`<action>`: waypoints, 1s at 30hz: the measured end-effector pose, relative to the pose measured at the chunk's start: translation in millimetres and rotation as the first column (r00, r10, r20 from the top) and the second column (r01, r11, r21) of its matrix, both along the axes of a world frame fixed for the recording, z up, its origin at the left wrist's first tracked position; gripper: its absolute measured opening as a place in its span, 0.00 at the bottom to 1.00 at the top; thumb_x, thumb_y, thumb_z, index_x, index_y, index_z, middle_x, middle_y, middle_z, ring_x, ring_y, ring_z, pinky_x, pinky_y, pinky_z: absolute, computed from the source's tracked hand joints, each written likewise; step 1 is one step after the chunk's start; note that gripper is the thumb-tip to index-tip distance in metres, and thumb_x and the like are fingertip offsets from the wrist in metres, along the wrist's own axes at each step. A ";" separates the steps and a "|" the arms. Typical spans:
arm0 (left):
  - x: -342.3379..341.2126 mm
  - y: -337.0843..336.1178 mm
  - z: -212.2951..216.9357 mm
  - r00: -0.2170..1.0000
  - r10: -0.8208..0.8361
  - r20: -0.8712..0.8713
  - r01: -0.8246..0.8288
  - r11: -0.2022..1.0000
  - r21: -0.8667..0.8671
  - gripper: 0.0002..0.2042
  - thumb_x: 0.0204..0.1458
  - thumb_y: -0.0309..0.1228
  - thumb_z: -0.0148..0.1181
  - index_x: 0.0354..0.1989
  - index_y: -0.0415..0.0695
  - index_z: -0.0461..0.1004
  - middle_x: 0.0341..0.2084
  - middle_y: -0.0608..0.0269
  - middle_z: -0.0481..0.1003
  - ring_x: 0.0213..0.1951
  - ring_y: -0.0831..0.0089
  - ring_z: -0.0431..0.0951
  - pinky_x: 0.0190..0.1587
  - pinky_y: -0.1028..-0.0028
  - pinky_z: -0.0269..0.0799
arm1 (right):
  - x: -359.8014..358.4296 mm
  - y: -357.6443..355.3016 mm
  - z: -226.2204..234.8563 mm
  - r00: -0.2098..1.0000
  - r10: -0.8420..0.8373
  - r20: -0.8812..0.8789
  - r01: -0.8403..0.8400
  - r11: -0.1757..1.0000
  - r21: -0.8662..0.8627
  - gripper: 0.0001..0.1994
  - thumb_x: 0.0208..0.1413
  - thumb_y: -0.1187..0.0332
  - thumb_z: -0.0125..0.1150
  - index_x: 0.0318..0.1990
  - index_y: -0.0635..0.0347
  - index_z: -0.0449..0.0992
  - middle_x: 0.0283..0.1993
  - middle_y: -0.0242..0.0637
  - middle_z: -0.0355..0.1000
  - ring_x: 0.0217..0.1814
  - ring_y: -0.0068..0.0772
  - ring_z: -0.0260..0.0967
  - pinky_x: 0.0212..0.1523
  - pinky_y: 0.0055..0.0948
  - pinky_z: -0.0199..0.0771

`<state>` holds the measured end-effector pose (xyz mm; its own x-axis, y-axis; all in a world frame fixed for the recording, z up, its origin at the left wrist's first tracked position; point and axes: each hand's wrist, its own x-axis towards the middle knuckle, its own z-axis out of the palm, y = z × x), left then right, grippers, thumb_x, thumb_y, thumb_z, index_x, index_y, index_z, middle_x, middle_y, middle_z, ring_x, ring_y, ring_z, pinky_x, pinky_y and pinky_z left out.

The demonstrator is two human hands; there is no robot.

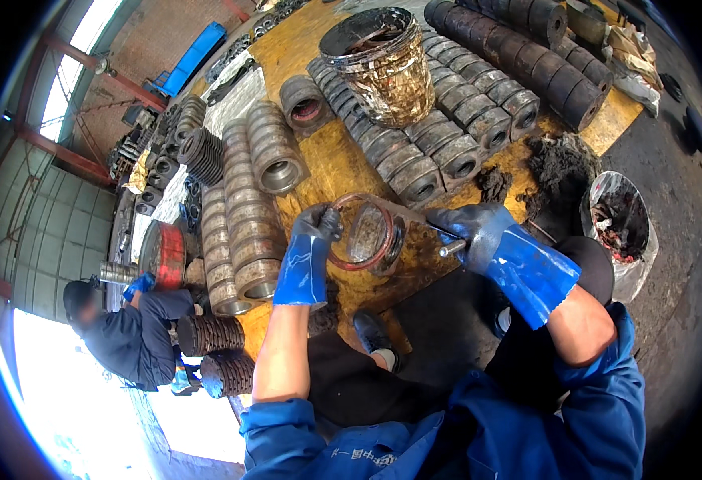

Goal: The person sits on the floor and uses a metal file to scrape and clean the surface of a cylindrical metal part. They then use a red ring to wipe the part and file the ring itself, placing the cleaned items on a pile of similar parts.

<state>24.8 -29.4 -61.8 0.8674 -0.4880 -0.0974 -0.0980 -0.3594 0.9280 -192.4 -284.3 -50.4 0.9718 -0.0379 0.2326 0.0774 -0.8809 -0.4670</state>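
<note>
My left hand (316, 224), in a blue rubber glove with a dark palm, is closed on the left side of a reddish-brown ring (389, 240). The ring is held tilted above the yellow floor sheet. My right hand (479, 234), gloved the same way, is closed round a metal rod-like tool (452, 249); one end sticks out below the fingers. A greyish flat piece reaches from near that hand toward the ring's upper edge; whether it belongs to the tool I cannot tell. Behind the ring sits a hollow metal part (368, 228), partly hidden.
Rows of metal cylinders (255, 232) lie left and more rows (415, 172) ahead. A grease-smeared bucket (387, 72) stands among them. Right are dark grease (559, 164) and a lined bin (639, 220). Another person (131, 336) sits at left beside stacked dark discs (207, 334).
</note>
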 end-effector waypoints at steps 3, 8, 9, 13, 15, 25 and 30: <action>-2.0 0.4 5.6 1.000 -0.021 0.024 0.020 1.000 0.021 0.13 0.61 0.33 0.58 0.45 0.34 0.74 0.24 0.64 0.75 0.26 0.77 0.72 0.32 0.75 0.69 | 0.9 0.2 0.4 1.000 -0.013 0.005 0.013 1.000 0.019 0.26 0.43 0.71 0.62 0.55 0.45 0.74 0.42 0.42 0.77 0.43 0.46 0.77 0.43 0.41 0.78; 1.3 7.0 4.2 0.998 -0.040 0.043 0.039 0.999 0.015 0.12 0.61 0.33 0.57 0.44 0.34 0.74 0.24 0.65 0.75 0.26 0.78 0.72 0.32 0.76 0.69 | 2.7 3.6 -0.8 0.993 -0.006 0.121 -0.005 0.996 0.092 0.24 0.44 0.72 0.61 0.53 0.47 0.76 0.38 0.45 0.78 0.41 0.48 0.77 0.41 0.41 0.80; 1.6 8.0 4.0 0.998 -0.033 0.045 0.033 0.999 0.014 0.12 0.61 0.33 0.57 0.44 0.34 0.74 0.24 0.65 0.75 0.26 0.78 0.72 0.31 0.76 0.69 | 3.3 5.1 -2.8 0.990 -0.011 0.140 -0.005 0.994 0.111 0.24 0.44 0.73 0.60 0.53 0.48 0.76 0.38 0.45 0.78 0.41 0.48 0.77 0.41 0.41 0.79; 3.9 10.2 4.1 0.999 -0.009 0.052 0.009 1.000 -0.007 0.12 0.61 0.33 0.57 0.44 0.35 0.75 0.24 0.65 0.75 0.26 0.78 0.73 0.31 0.76 0.70 | 5.9 11.3 -3.2 0.992 -0.069 0.108 0.042 0.971 0.236 0.20 0.48 0.74 0.59 0.51 0.50 0.77 0.37 0.45 0.78 0.40 0.45 0.77 0.41 0.39 0.78; 7.8 13.3 2.3 0.997 0.016 0.070 -0.012 0.998 -0.056 0.12 0.60 0.33 0.58 0.44 0.35 0.76 0.24 0.64 0.76 0.25 0.77 0.74 0.31 0.75 0.72 | 12.9 7.9 -21.2 0.998 -0.065 0.018 0.051 0.893 0.447 0.16 0.52 0.74 0.58 0.50 0.53 0.78 0.36 0.44 0.78 0.37 0.39 0.77 0.39 0.36 0.76; 19.5 16.6 15.2 0.978 0.204 0.048 -0.174 0.916 -0.362 0.10 0.61 0.32 0.57 0.43 0.38 0.76 0.25 0.66 0.76 0.27 0.78 0.75 0.33 0.76 0.72 | 17.9 11.8 12.6 0.914 -0.024 -0.405 0.369 0.462 0.806 0.15 0.63 0.64 0.54 0.50 0.67 0.74 0.32 0.40 0.79 0.25 0.24 0.73 0.24 0.23 0.74; 32.5 16.3 13.7 0.968 0.252 0.013 -0.211 0.837 -0.505 0.10 0.60 0.29 0.58 0.46 0.37 0.75 0.25 0.64 0.75 0.27 0.73 0.75 0.31 0.73 0.75 | 23.0 8.1 -0.5 0.932 0.055 -0.359 0.308 0.401 0.862 0.19 0.65 0.60 0.49 0.58 0.60 0.72 0.34 0.40 0.80 0.20 0.20 0.72 0.20 0.19 0.72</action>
<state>57.3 -13.1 -48.1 0.9557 -0.2377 0.1734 -0.1469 0.1253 0.9812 -169.3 -276.2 -51.0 0.9384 -0.1741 -0.2985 -0.2891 0.0778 -0.9541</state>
